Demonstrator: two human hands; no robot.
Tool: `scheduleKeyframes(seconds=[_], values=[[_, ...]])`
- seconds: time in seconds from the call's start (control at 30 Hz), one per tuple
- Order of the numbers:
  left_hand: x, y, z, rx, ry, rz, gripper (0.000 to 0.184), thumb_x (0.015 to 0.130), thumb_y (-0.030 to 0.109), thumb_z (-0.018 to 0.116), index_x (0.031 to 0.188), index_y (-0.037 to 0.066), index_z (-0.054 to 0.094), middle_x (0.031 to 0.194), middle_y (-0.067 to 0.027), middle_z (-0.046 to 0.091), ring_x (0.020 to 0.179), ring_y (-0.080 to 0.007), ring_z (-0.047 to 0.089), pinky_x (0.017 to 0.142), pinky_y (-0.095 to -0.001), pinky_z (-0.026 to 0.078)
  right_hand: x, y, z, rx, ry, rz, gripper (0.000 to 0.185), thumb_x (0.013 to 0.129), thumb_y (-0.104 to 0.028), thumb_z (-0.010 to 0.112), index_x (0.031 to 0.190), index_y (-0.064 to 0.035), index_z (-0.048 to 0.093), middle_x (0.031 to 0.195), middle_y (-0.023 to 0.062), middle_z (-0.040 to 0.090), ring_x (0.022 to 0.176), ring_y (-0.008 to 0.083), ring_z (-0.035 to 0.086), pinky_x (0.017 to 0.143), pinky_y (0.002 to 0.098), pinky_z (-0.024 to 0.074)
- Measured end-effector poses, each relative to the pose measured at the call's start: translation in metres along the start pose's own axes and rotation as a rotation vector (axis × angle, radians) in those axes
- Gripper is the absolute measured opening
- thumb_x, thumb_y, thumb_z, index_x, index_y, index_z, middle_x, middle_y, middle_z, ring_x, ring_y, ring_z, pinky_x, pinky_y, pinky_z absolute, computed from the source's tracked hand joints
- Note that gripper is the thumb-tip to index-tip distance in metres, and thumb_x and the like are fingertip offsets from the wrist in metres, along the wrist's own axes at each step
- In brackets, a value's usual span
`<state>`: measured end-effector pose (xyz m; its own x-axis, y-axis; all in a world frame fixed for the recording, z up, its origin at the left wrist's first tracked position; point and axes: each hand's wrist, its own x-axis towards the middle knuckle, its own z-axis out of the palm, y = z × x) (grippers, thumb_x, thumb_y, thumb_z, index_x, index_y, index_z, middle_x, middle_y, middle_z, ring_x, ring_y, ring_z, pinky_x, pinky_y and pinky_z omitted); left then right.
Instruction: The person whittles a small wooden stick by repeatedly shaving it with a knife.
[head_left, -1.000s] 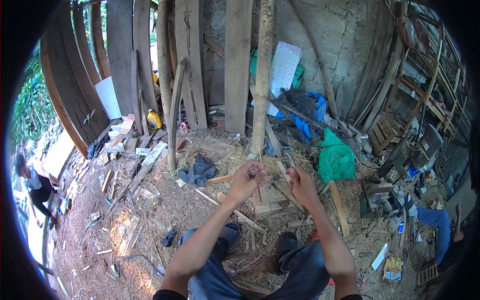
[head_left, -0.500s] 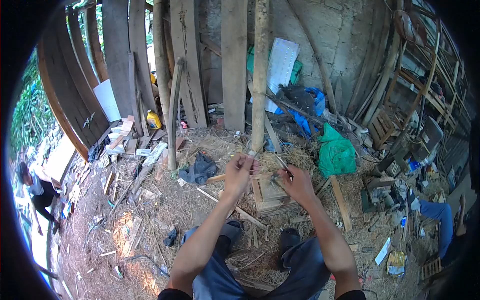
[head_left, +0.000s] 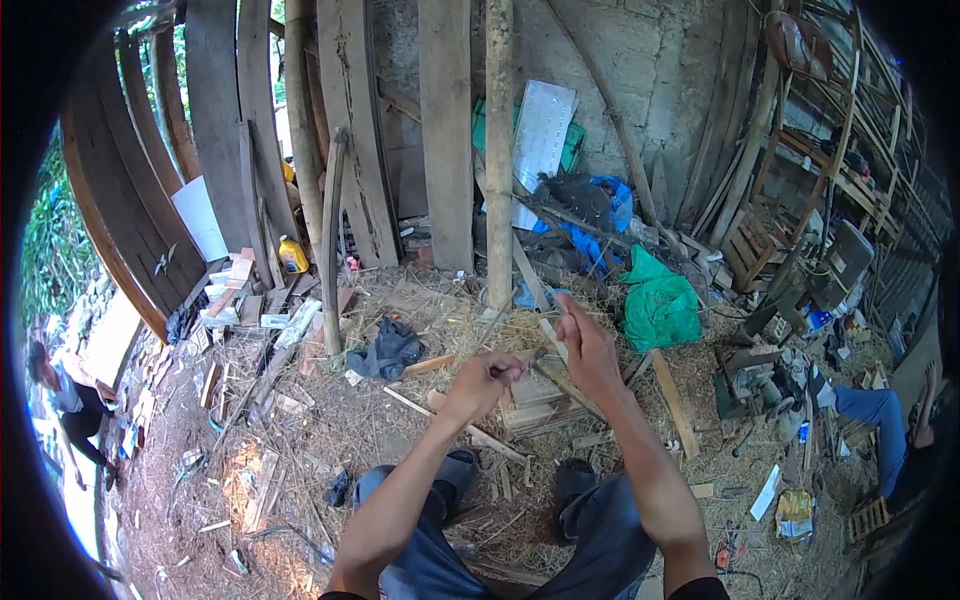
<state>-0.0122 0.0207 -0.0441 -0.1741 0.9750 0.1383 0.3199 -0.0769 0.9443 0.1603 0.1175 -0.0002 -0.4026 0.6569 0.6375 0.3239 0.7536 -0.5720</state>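
Rough grey masonry wall (head_left: 650, 80) behind, with weathered upright planks (head_left: 445, 130) and one round, speckled pole (head_left: 499, 150). Earthen ground (head_left: 300, 430) matted with loose straw (head_left: 445, 325). Left hand (head_left: 480, 385): half-closed, with fingers curled and thumb close to fingertips; contents, if any, too small to tell. Right hand (head_left: 592, 355): raised edge-on, with fingers loosely extended, gripping side hidden; cannot tell of any object held. Between and below both hands: hammer-like tool (head_left: 568, 385), with slim handle slanting over flat, stacked boards (head_left: 535, 418). Further right: crumpled green plastic sack (head_left: 662, 310); slender, flat-sided plank (head_left: 675, 405).
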Motion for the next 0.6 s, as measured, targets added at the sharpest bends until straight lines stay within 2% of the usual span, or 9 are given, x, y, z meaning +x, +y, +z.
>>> scheduleKeyframes(seconds=[0.03, 0.1, 0.17, 0.2, 0.27, 0.33, 0.43, 0.5, 0.6], values=[[0.003, -0.003, 0.000, 0.002, 0.001, -0.001, 0.015, 0.085, 0.007, 0.065, 0.096, -0.002, 0.065, 0.079, -0.0048, 0.064, 0.070, -0.0095, 0.057, 0.067, -0.0253, 0.046, -0.001, -0.003, -0.001, 0.124, -0.048, 0.143, 0.021, 0.096, -0.014, 0.047, 0.112, -0.0038, 0.056, 0.074, 0.0131, 0.061, 0.066, 0.0297, 0.061, 0.061, 0.0382, 0.0468], [0.007, -0.005, -0.003, -0.222, 0.144, -0.034, 0.015, 0.087, 0.008, 0.064, 0.098, -0.002, 0.065, 0.078, -0.0035, 0.063, 0.070, -0.0076, 0.054, 0.064, -0.0242, 0.044, -0.004, 0.000, 0.003, 0.203, -0.050, 0.140, 0.023, 0.096, -0.014, 0.047, 0.116, -0.0034, 0.053, 0.072, 0.0106, 0.060, 0.064, 0.0248, 0.060, 0.061, 0.0357, 0.0464], [0.007, -0.003, -0.001, -0.237, 0.168, -0.012, 0.015, 0.087, 0.008, 0.064, 0.098, -0.002, 0.065, 0.078, -0.0024, 0.062, 0.070, -0.0067, 0.053, 0.063, -0.0237, 0.044, -0.010, 0.005, 0.011, 0.279, -0.055, 0.137, 0.026, 0.096, -0.015, 0.048, 0.119, -0.0030, 0.050, 0.070, 0.0081, 0.060, 0.063, 0.0198, 0.059, 0.060, 0.0332, 0.0460], [0.007, 0.001, 0.001, -0.252, 0.186, 0.011, 0.015, 0.087, 0.008, 0.064, 0.098, -0.002, 0.065, 0.077, -0.0013, 0.061, 0.070, -0.0059, 0.052, 0.062, -0.0232, 0.043, -0.013, 0.006, 0.018, 0.382, -0.184, 0.224, 0.025, 0.096, -0.015, 0.050, 0.117, -0.0022, 0.051, 0.070, 0.0062, 0.060, 0.060, 0.0148, 0.056, 0.055, 0.0297, 0.0439], [0.005, 0.011, 0.001, -0.129, 0.188, 0.049, 0.015, 0.087, 0.009, 0.064, 0.098, -0.002, 0.065, 0.078, -0.0022, 0.062, 0.071, -0.0068, 0.053, 0.063, -0.0237, 0.044, -0.016, -0.001, 0.021, 0.483, -0.308, 0.317, 0.025, 0.095, -0.015, 0.051, 0.116, -0.0014, 0.051, 0.070, 0.0044, 0.061, 0.056, 0.0098, 0.053, 0.051, 0.0261, 0.0419], [0.003, 0.016, 0.003, -0.006, 0.188, 0.084, 0.016, 0.086, 0.009, 0.065, 0.098, -0.001, 0.065, 0.078, -0.0031, 0.064, 0.071, -0.0078, 0.054, 0.064, -0.0242, 0.044, -0.012, -0.022, 0.012, 0.740, -0.409, 0.580, 0.017, 0.095, -0.013, 0.053, 0.108, -0.0028, 0.057, 0.071, 0.0027, 0.060, 0.050, 0.0035, 0.043, 0.043, 0.0197, 0.0321], [0.001, 0.017, 0.004, 0.171, 0.207, 0.149, 0.016, 0.085, 0.010, 0.066, 0.098, 0.000, 0.065, 0.080, -0.0058, 0.066, 0.072, -0.0107, 0.057, 0.067, -0.0258, 0.045, -0.008, -0.007, 0.013, 0.861, -0.402, 0.601, 0.016, 0.094, -0.013, 0.055, 0.104, -0.0013, 0.059, 0.071, 0.0040, 0.061, 0.047, 0.0029, 0.039, 0.040, 0.0187, 0.0297], [0.000, 0.017, 0.006, 0.119, 0.187, 0.174, 0.016, 0.083, 0.011, 0.067, 0.097, 0.004, 0.067, 0.080, -0.0125, 0.067, 0.072, -0.0189, 0.062, 0.069, -0.0298, 0.048, -0.007, -0.001, 0.009, 0.857, -0.419, 0.606, 0.017, 0.093, -0.014, 0.058, 0.100, 0.0002, 0.061, 0.070, 0.0030, 0.061, 0.047, 0.0025, 0.039, 0.041, 0.0187, 0.0292], [-0.005, 0.025, -0.002, 0.183, 0.032, 0.081, 0.016, 0.083, 0.012, 0.067, 0.097, 0.003, 0.068, 0.082, -0.0117, 0.068, 0.073, -0.0176, 0.063, 0.069, -0.0302, 0.048, -0.003, 0.008, 0.001, 0.789, -0.398, 0.609, 0.019, 0.091, -0.015, 0.060, 0.093, 0.0026, 0.064, 0.070, 0.0024, 0.062, 0.047, 0.0023, 0.039, 0.041, 0.0188, 0.0287]])
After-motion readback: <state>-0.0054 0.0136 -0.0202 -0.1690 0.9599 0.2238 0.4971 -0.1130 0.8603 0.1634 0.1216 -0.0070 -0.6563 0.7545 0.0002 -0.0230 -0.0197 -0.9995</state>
